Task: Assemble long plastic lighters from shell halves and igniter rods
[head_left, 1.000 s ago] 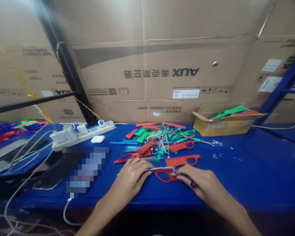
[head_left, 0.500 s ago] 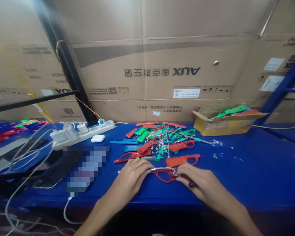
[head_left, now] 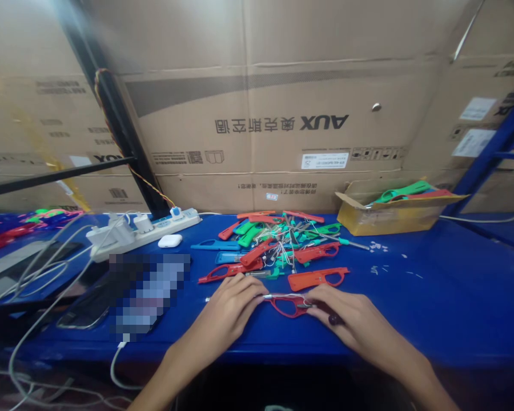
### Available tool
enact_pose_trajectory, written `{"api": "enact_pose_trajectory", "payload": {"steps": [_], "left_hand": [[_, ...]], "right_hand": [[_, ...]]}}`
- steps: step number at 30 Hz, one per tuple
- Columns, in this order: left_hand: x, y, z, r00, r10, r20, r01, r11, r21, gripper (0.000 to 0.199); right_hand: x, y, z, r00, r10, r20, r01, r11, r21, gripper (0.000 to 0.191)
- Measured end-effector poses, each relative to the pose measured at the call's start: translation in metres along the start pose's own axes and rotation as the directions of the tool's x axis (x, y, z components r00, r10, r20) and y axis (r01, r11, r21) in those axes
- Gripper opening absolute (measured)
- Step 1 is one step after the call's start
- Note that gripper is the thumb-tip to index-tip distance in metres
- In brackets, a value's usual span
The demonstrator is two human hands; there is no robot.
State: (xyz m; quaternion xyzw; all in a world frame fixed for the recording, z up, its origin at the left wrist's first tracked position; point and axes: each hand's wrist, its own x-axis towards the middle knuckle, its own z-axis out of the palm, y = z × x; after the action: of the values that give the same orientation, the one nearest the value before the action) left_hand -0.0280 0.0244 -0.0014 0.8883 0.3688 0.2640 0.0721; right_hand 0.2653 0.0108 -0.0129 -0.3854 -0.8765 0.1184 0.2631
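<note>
Through the head camera I see a red plastic lighter casing between the hands, near the front of the blue table, its finger loop smooth and rounded. My view shows the left hand pinching a thin, shiny metal tube and the right hand gripping the casing's right end. A white wire curls there. Fingers hide both casing ends; I can't identify the dark, round-ended object in the right palm.
</note>
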Motion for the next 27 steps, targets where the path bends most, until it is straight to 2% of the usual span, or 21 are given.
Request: {"api": "enact_pose_trajectory", "payload": {"steps": [8, 15, 27], "left_hand": [[-0.0008, -0.002, 0.0009, 1.0, -0.017, 0.005, 0.017, 0.999, -0.045, 0.019], [0.0006, -0.0023, 0.0015, 0.999, -0.032, 0.006, 0.031, 0.999, 0.034, 0.022], [0.0, -0.0015, -0.0001, 0.999, -0.032, 0.018, 0.032, 0.999, 0.007, 0.023]], "right_hand": [[0.0006, 0.001, -0.0002, 0.999, -0.048, -0.025, 0.047, 0.998, -0.029, 0.022], [-0.0003, 0.0014, -0.0006, 0.994, -0.092, -0.05, 0.09, 0.995, -0.036, 0.028], [-0.0008, 0.0036, 0.0011, 0.996, -0.082, -0.038, 0.08, 0.995, -0.062, 0.025]]}}
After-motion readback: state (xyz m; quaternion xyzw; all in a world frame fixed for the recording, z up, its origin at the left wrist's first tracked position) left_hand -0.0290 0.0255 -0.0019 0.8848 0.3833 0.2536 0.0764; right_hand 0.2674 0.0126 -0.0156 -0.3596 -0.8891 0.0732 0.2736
